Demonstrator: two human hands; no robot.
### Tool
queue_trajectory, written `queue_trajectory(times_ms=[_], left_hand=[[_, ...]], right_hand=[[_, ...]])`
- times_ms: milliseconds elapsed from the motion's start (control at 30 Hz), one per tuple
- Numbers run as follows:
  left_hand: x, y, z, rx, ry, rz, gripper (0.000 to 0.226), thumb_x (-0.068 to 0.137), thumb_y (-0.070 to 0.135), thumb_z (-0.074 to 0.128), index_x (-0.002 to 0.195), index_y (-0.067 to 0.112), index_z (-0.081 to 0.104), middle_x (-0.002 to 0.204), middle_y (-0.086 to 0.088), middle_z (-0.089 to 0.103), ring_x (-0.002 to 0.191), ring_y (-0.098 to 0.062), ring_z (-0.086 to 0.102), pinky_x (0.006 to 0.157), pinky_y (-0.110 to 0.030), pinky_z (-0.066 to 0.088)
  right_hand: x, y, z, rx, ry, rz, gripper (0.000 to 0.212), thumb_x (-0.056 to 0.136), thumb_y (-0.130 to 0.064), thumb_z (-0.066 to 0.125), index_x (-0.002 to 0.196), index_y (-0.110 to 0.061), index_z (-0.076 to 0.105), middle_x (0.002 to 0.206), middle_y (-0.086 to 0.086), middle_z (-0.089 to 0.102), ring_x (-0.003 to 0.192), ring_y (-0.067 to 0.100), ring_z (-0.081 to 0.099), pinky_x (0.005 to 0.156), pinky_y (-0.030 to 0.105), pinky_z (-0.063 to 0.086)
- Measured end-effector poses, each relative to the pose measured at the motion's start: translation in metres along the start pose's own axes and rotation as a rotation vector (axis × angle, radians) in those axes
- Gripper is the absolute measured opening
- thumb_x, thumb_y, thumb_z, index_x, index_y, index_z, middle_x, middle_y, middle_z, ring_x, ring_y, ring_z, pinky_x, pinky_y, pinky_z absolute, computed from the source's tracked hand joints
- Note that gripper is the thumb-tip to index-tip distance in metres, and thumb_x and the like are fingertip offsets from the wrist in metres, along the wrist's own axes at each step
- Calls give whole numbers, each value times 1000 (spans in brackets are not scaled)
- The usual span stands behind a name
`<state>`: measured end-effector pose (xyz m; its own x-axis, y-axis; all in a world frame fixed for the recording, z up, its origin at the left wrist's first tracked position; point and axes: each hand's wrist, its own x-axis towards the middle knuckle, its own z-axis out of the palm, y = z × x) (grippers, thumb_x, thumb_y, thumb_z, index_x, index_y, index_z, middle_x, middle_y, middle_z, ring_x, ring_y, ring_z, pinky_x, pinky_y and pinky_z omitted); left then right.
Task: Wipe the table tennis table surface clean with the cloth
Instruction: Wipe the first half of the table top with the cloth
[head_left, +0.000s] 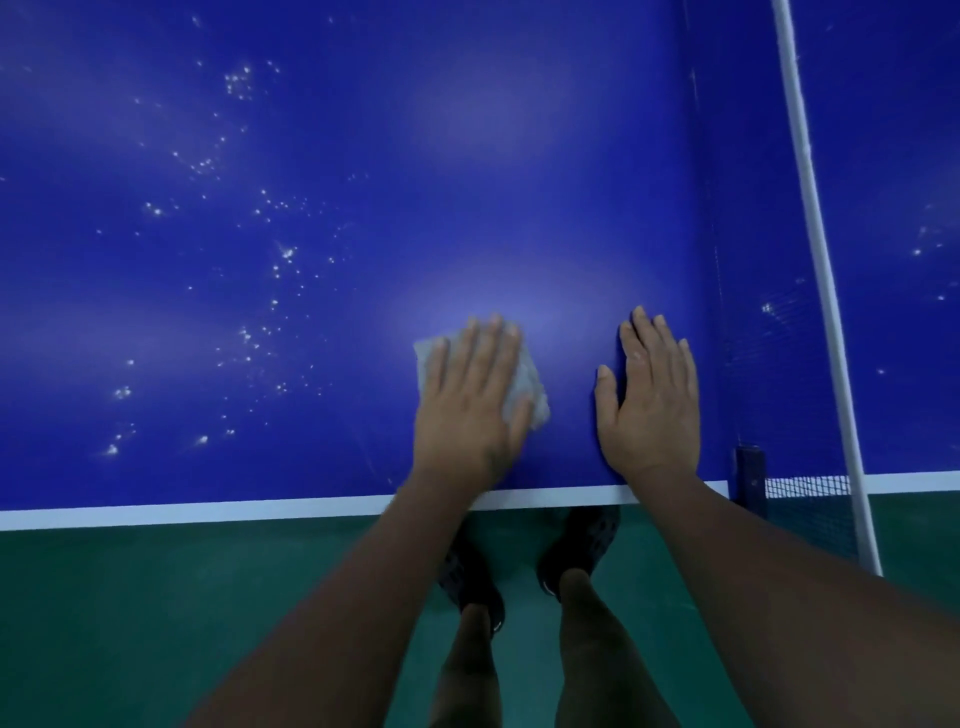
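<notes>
Blue table tennis table (311, 130), white droplets scattered left. Left hand (470, 400) presses flat on the pale cloth (524, 389) near the edge, fingers straight (for even pressure). Right hand (649, 395) lies flat just beside the net (795, 364), likely bracing.

Both forearms (779, 587) are bare, with no sleeves, watch, bracelet or rings in view. The left hand (467, 405) and right hand (649, 400) wear no gloves; the fingers (641, 338) have short, plain nails. At 6 o'clock, the lower legs (597, 654) are bare too, and the feet wear dark shoes (582, 545) with small holes or a dotted pattern on top.
</notes>
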<state>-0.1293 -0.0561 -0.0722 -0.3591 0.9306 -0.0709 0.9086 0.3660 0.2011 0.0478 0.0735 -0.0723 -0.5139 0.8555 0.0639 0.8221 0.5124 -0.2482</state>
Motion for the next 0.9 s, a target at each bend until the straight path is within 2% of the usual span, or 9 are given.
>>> queue_trajectory(times_ms=[67, 200, 300, 400, 500, 600, 733, 900], left_hand=[[22, -32, -7, -24, 34, -129, 70, 111, 50, 34, 170, 16, 18, 177, -6, 15, 165, -24, 5, 132, -53, 9], [5, -69, -17, -37, 35, -380, 69, 113, 51, 22, 171, 18, 4, 179, -4, 2, 165, -23, -4, 133, -53, 2], [-47, -52, -13, -19, 29, -461, 68, 113, 48, 18, 171, 17, 0, 179, -5, 0, 165, -23, -6, 133, -55, 6], [-90, -20, -8, -35, 28, -544, 68, 112, 46, 19, 170, 13, 4, 179, -7, 3, 165, -25, -3, 131, -58, 11], [-93, -7, -2, -25, 65, -567, 69, 112, 43, 27, 170, 10, 11, 178, -10, 9, 165, -28, 2, 131, -58, 12], [-68, -12, -1, 32, 81, -579, 69, 113, 45, 24, 170, 11, 9, 178, -9, 9, 165, -28, 2, 131, -56, 12], [-36, 5, 4, -23, 117, -613, 69, 113, 48, 22, 170, 12, 7, 178, -7, 7, 165, -26, -2, 132, -55, 8], [-74, 81, 15, 9, 52, -362, 69, 112, 43, 32, 170, 12, 10, 178, -8, 6, 165, -27, 1, 130, -57, 15]], right_hand=[[0, -1, -1, 2, -1, 12, 60, 112, -39, 36, 161, -5, 40, 175, 4, 29, 164, 22, 18, 133, 49, 16], [0, 0, -1, 6, -8, 5, 59, 112, -37, 38, 161, -5, 40, 174, 4, 29, 164, 23, 19, 134, 49, 15], [-3, -1, -2, -15, -18, 12, 59, 112, -38, 37, 161, -6, 40, 175, 4, 27, 164, 23, 18, 134, 49, 14], [2, -2, -5, -21, -29, 2, 61, 111, -39, 34, 161, -5, 41, 175, 6, 27, 164, 24, 17, 134, 50, 15], [2, -3, -6, -21, -25, 3, 61, 111, -39, 34, 160, -4, 41, 174, 7, 28, 163, 26, 18, 133, 51, 15], [2, -3, -6, -20, -27, -6, 60, 112, -38, 35, 161, -4, 40, 175, 8, 28, 164, 26, 18, 134, 50, 13], [0, -2, -4, -28, -18, -16, 58, 112, -36, 41, 162, -5, 38, 175, 8, 27, 164, 27, 18, 134, 49, 12], [0, 1, -4, -24, 8, -16, 59, 111, -36, 43, 160, -4, 40, 174, 9, 29, 163, 28, 21, 133, 50, 13]])
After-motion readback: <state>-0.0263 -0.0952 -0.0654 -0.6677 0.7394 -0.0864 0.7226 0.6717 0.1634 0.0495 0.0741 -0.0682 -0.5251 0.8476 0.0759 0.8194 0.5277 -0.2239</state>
